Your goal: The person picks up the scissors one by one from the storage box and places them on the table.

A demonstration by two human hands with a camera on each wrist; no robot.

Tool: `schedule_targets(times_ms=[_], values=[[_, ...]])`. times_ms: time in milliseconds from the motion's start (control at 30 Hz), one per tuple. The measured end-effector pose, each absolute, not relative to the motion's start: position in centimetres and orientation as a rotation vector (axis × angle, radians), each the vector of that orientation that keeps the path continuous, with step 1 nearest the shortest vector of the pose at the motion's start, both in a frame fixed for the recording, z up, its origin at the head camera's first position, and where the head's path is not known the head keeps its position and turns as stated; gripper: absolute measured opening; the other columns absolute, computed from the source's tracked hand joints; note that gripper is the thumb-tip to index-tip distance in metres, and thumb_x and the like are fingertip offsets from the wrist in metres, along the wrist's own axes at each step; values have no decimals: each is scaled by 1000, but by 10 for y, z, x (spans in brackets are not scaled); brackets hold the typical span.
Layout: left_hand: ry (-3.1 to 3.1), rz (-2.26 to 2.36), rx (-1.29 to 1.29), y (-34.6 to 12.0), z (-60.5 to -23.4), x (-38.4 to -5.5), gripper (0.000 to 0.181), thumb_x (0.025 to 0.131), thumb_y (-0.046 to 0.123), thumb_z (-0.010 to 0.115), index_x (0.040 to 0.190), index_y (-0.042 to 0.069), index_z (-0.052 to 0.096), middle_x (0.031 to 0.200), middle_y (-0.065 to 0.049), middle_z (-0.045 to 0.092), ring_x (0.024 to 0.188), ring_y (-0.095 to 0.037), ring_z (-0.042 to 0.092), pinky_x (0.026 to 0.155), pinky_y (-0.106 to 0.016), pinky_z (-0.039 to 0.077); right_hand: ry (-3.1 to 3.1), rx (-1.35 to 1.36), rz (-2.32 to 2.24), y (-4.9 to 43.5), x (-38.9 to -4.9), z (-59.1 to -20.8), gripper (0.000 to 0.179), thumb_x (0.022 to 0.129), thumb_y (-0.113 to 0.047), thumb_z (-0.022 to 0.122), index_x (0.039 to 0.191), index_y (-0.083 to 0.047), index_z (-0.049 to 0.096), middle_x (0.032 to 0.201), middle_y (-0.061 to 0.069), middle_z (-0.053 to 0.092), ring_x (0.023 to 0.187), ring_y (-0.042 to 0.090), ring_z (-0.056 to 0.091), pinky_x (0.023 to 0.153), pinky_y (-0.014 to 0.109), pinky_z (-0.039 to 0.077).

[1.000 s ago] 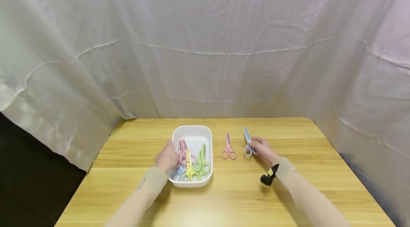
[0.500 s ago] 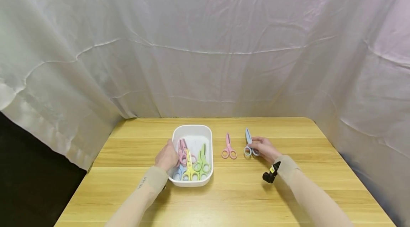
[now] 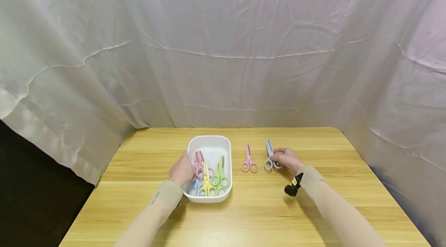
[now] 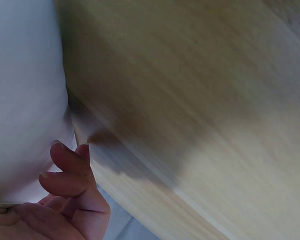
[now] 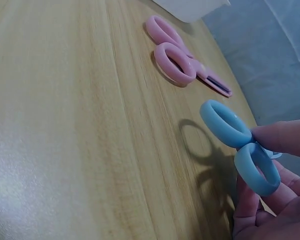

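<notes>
My left hand (image 3: 181,170) grips the left rim of a white plastic bin (image 3: 226,150). In the left wrist view its curled fingers (image 4: 70,175) lie against the bin's outer wall. Inside the bin lie pink scissors (image 3: 198,165), yellow scissors (image 3: 205,181), green scissors (image 3: 219,173) and partly covered blue ones. My right hand (image 3: 286,159) pinches a pair of light blue scissors (image 5: 225,127) near the pivot, blades pointing away from me. The handle loops hang over the table, with their shadow beside them. Between bin and right hand, pink scissors (image 3: 248,160) lie on the wood.
The wooden table (image 3: 223,225) carries all of this. A pale grey curtain (image 3: 223,88) hangs along its back edge and both sides. A small black camera (image 3: 292,187) is strapped to the right wrist. A dark area (image 3: 31,189) lies beyond the table at left.
The blue scissors have shifted very slightly right and turned a little in my right hand, so both handle loops show more fully. The left hand and bin stay put.
</notes>
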State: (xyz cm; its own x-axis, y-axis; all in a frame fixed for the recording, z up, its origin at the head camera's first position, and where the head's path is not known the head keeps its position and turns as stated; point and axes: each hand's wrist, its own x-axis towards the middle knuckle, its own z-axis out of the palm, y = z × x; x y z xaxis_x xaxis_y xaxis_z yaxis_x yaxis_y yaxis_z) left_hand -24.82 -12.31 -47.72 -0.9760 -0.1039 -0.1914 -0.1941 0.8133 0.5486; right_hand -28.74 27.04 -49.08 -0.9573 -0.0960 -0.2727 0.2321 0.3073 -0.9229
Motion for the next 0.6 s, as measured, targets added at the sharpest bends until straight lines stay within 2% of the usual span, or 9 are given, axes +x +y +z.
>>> schedule_targets(times_ms=[200,333,600], values=[[2842,873,-235,-123,-477,-249,81,79,-1,64,152,0,29,108,-18,66,84,-28,62,78,-45,56,2330,165,-1648,270,-287,-490,51,91,-8,67,133,14,49,91,2,67,74,8,58,64,20,51],[2842,865,-243,-123,-477,-249,82,79,-1,63,153,1,28,111,-19,65,87,-29,62,82,-48,56,2350,198,-1620,269,-288,-490,51,90,-6,67,133,15,50,97,7,65,75,9,58,65,20,52],[2859,843,-232,-124,-478,-250,79,80,0,62,152,-1,28,109,-20,65,88,-30,62,84,-50,56,2421,230,-1556,266,-291,-493,52,88,-5,71,132,15,52,110,18,63,79,12,60,66,20,54]])
